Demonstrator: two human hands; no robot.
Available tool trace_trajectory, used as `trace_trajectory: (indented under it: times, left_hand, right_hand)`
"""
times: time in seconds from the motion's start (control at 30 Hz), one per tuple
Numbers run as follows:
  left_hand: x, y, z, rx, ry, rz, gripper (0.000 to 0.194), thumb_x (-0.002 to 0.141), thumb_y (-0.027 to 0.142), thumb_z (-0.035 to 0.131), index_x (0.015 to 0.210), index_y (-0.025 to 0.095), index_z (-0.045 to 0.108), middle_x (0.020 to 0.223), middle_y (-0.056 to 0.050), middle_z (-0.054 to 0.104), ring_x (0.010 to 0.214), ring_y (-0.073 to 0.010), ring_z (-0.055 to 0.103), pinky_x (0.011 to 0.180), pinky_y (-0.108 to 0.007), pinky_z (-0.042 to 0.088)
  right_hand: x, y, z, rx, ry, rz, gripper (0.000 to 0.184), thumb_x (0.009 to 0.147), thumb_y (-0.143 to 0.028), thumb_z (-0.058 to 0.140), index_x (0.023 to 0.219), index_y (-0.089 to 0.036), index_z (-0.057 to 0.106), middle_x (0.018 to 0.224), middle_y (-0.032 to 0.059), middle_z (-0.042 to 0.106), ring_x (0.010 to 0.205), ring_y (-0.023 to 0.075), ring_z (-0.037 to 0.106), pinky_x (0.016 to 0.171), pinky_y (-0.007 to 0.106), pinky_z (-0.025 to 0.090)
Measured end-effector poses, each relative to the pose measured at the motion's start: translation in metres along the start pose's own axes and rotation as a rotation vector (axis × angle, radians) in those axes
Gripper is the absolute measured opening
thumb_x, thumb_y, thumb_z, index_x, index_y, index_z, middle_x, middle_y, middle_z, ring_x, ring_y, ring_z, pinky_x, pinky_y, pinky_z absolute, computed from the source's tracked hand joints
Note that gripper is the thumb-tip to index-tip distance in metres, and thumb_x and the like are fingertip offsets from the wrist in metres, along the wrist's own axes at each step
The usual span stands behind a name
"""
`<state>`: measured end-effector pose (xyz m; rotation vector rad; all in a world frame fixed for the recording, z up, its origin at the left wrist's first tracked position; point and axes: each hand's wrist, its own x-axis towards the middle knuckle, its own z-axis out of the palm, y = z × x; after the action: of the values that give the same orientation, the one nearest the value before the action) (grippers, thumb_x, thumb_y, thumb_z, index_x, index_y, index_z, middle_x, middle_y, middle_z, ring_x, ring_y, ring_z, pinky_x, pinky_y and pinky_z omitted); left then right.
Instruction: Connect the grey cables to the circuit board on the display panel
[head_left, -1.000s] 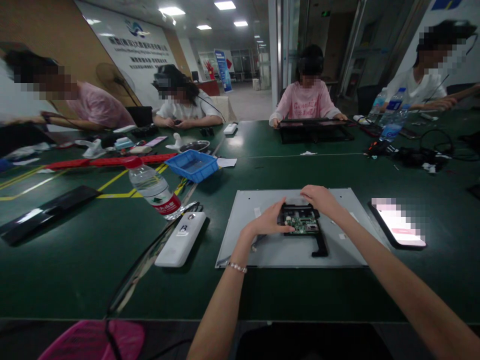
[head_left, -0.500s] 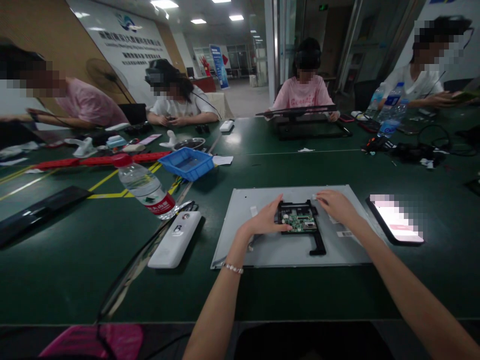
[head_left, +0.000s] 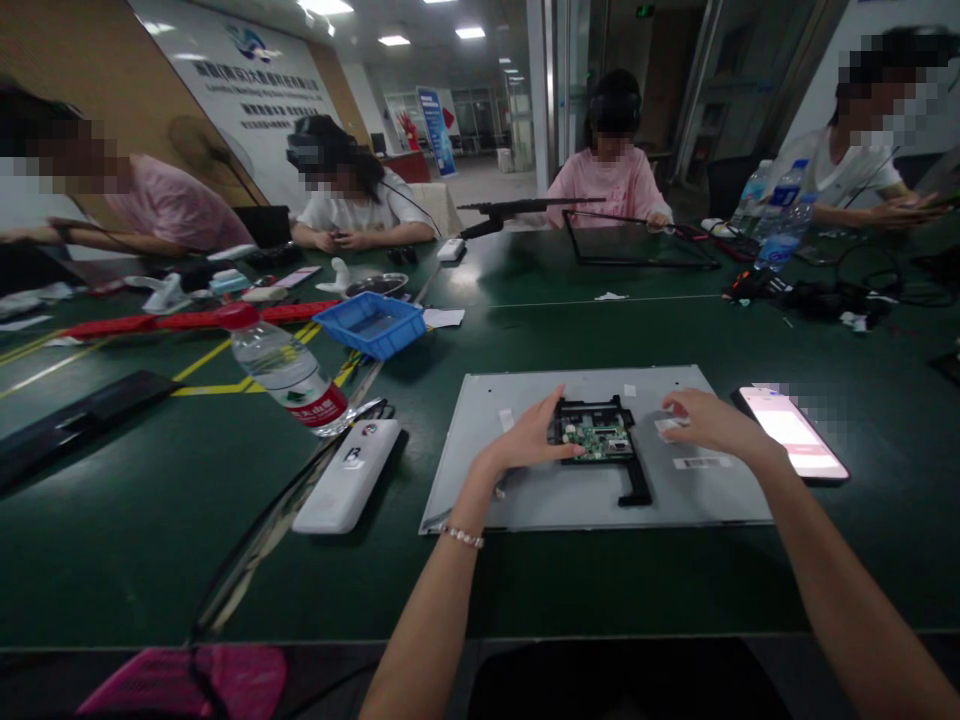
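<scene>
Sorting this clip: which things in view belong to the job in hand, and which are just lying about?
Seemingly part of the job:
- circuit board
- black frame
- grey panel

Apparently just lying about:
- lit phone
- water bottle
- blue basket

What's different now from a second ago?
The bare right hand moved rightward, from the upper right corner of the black plastic frame to beside a white label on the grey panel. Across the green table, a person in pink shifted a dark flat thing to our left. The bare left hand stayed at the frame's left edge.
</scene>
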<state>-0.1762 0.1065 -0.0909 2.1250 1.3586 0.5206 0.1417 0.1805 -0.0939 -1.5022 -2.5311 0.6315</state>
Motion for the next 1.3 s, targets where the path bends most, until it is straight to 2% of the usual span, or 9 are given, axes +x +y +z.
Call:
trace_trajectory:
  times: [0.13,0.23,0.37,0.47,0.6,0.67,0.83,1.13,1.3]
  left_hand:
    - [0.0,-0.001,0.001,0.035,-0.001,-0.001,0.1,0.072,0.061,0.059,0.146,0.018,0.006,0.148,-0.016,0.023,0.135,-0.0325,0.026,0.11,-0.048,0.023]
    - [-0.001,0.0,0.001,0.048,-0.003,0.006,0.1,0.072,0.062,0.058,0.145,0.017,0.007,0.149,-0.016,0.022,0.135,-0.0323,0.025,0.11,-0.048,0.023]
    - [-0.001,0.004,0.0,0.061,-0.009,0.011,0.1,0.071,0.064,0.058,0.145,0.017,0.009,0.148,-0.016,0.023,0.134,-0.0323,0.026,0.11,-0.046,0.023]
    - [-0.001,0.005,0.0,0.066,-0.008,0.01,0.102,0.07,0.064,0.058,0.145,0.018,0.009,0.148,-0.015,0.023,0.134,-0.0326,0.025,0.11,-0.047,0.023]
    - [-0.001,0.004,0.001,0.069,-0.006,0.021,0.102,0.07,0.064,0.058,0.146,0.019,0.007,0.149,-0.014,0.022,0.135,-0.0327,0.024,0.11,-0.047,0.021]
    - [-0.001,0.003,0.001,0.077,-0.005,0.027,0.102,0.07,0.064,0.058,0.146,0.019,0.008,0.149,-0.014,0.022,0.135,-0.0327,0.024,0.11,-0.047,0.021]
    - [0.001,0.001,0.003,0.101,0.001,0.033,0.103,0.069,0.064,0.059,0.145,0.018,0.008,0.148,-0.016,0.022,0.135,-0.0329,0.024,0.11,-0.048,0.021]
    - [0.0,0.0,0.002,0.106,0.0,0.043,0.102,0.07,0.063,0.059,0.145,0.018,0.008,0.148,-0.015,0.022,0.135,-0.0334,0.024,0.11,-0.049,0.021]
    - [0.001,0.0,0.002,0.119,0.002,0.052,0.102,0.07,0.063,0.059,0.145,0.018,0.008,0.148,-0.016,0.024,0.134,-0.0335,0.024,0.109,-0.051,0.022]
  right_hand:
    - [0.007,0.008,0.002,0.075,-0.113,0.055,0.026,0.072,-0.025,0.06,0.096,-0.018,0.064,0.091,0.0073,0.067,0.082,0.0195,0.063,0.072,0.028,0.046]
    - [0.01,0.012,0.002,0.085,-0.124,0.052,0.019,0.073,-0.023,0.058,0.089,-0.02,0.067,0.088,0.0056,0.068,0.081,0.0187,0.064,0.073,0.028,0.046]
    - [0.01,0.016,0.004,0.033,-0.05,0.059,0.015,0.073,-0.026,0.059,0.083,-0.02,0.068,0.084,0.0059,0.069,0.078,0.0201,0.064,0.07,0.031,0.048]
    - [0.01,0.016,0.007,0.01,0.048,0.014,0.02,0.074,-0.029,0.061,0.09,-0.019,0.067,0.089,0.0077,0.069,0.078,0.0213,0.064,0.07,0.033,0.049]
    - [0.014,0.007,0.012,-0.044,0.213,-0.121,0.033,0.078,-0.031,0.058,0.108,-0.018,0.062,0.108,0.0112,0.064,0.095,0.0246,0.061,0.083,0.037,0.047]
    - [0.017,0.0,0.016,-0.058,0.255,-0.181,0.037,0.079,-0.029,0.056,0.114,-0.018,0.059,0.115,0.0118,0.06,0.104,0.0257,0.057,0.089,0.039,0.044]
    - [0.021,-0.006,0.023,-0.077,0.263,-0.222,0.04,0.082,-0.03,0.053,0.12,-0.019,0.055,0.119,0.0116,0.057,0.107,0.0262,0.054,0.09,0.039,0.044]
    - [0.026,0.001,0.025,-0.106,0.316,-0.211,0.033,0.085,-0.031,0.05,0.116,-0.021,0.057,0.116,0.01,0.06,0.105,0.0249,0.056,0.088,0.038,0.045]
    - [0.038,-0.013,0.029,-0.141,0.341,-0.251,0.027,0.087,-0.03,0.05,0.11,-0.021,0.061,0.112,0.0097,0.063,0.103,0.0236,0.057,0.085,0.036,0.046]
